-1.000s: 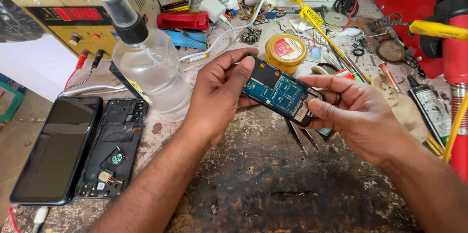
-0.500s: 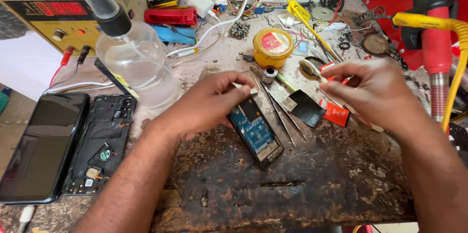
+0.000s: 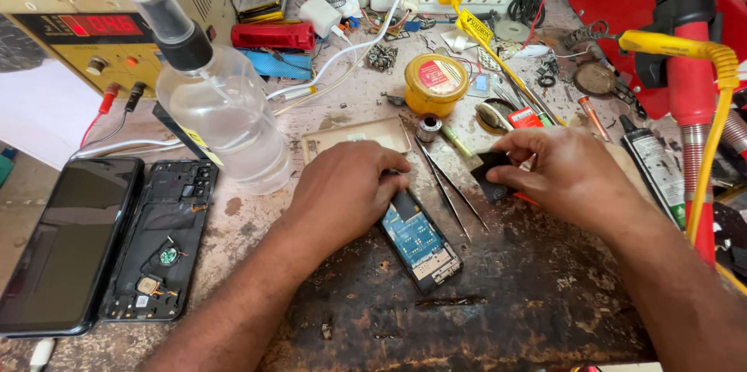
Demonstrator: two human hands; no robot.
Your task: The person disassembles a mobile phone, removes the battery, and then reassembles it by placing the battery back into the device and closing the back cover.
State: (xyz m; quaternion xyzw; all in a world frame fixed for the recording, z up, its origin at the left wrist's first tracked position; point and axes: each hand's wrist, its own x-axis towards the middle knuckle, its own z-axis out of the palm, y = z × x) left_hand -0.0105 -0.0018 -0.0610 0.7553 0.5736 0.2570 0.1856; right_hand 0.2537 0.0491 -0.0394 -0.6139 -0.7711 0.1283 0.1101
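Note:
A small opened phone (image 3: 420, 243) with a bare blue circuit board lies face up on the dark, worn bench. My left hand (image 3: 346, 193) rests on its upper end, fingers curled over it and pressing it down. My right hand (image 3: 568, 173) is a little to the right, pinching a small flat black part (image 3: 490, 172) between thumb and fingers just above the bench. Thin metal tweezers (image 3: 451, 189) lie between the two hands.
A clear spray bottle (image 3: 226, 119) stands at the left. A black screen (image 3: 66, 247) and an opened phone frame (image 3: 163, 240) lie at the far left. Behind are a power supply (image 3: 85, 37), a yellow tin (image 3: 436, 84) and a red tool handle (image 3: 689, 68) at right.
The small phone was held up in both hands and now lies on the bench under my left hand. My right hand let go of it and took hold of the black part.

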